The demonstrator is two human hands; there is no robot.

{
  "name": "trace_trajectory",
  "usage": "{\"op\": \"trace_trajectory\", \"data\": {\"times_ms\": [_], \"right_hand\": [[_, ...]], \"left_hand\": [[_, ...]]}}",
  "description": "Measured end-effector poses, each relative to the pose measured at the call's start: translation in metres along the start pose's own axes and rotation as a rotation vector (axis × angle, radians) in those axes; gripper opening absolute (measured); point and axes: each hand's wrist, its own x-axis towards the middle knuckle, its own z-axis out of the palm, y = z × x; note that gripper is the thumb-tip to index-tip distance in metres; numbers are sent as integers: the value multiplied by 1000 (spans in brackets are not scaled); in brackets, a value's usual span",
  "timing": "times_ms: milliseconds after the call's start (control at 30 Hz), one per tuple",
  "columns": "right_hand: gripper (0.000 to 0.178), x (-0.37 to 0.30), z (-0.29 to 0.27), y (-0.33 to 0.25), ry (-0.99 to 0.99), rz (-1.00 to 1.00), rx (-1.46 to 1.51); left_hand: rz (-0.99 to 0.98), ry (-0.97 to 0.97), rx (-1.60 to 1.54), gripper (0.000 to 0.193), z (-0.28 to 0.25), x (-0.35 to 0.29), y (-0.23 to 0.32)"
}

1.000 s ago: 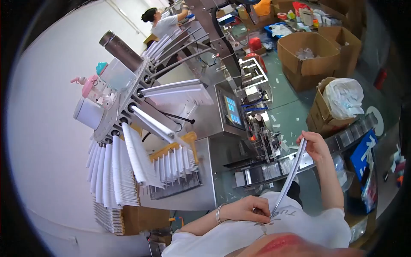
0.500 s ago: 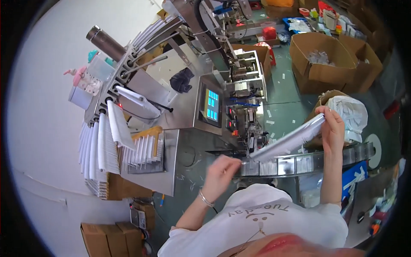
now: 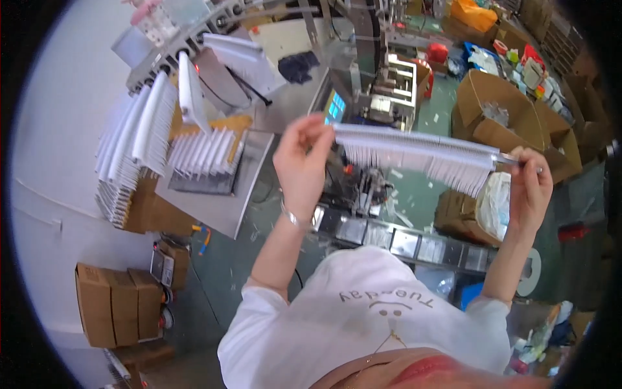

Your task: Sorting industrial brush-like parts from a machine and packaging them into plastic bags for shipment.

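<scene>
A long rod strung with many thin white pieces [image 3: 418,152], which hang down like a fringe, is stretched out in front of me above the machine. My left hand [image 3: 301,159] pinches its left end between thumb and fingers. At the other end, my right hand [image 3: 531,188] is closed around the bare metal tip of the rod. What exactly the white pieces are is too blurred to tell. Below the rod runs a curved conveyor [image 3: 405,243] with metal compartments. Just beyond my left hand is a lit touchscreen [image 3: 335,107], partly covered by the fingers.
A rack [image 3: 170,59] at the far left carries rows of similar white pieces [image 3: 154,123]. Beside it, more white pieces [image 3: 204,152] stand on a metal table [image 3: 249,188]. Open cardboard boxes [image 3: 495,133] stand at right, closed boxes [image 3: 123,305] at lower left.
The rod has swung from a slant to nearly level and moved farther from my body. My left hand has risen to its left end; the view has shifted.
</scene>
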Motion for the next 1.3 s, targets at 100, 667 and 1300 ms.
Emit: {"op": "trace_trajectory", "data": {"times_ms": [100,667,1300], "right_hand": [[18,10,-4,-5,-72,24,-23],[25,49,-16,1,-163,-232,-58],[16,149,21,24,-399,-544,-421]], "left_hand": [[79,2,-89,29,9,19,5],[462,-128,-76,47,52,78,3],[808,111,687,51,46,155,0]]}}
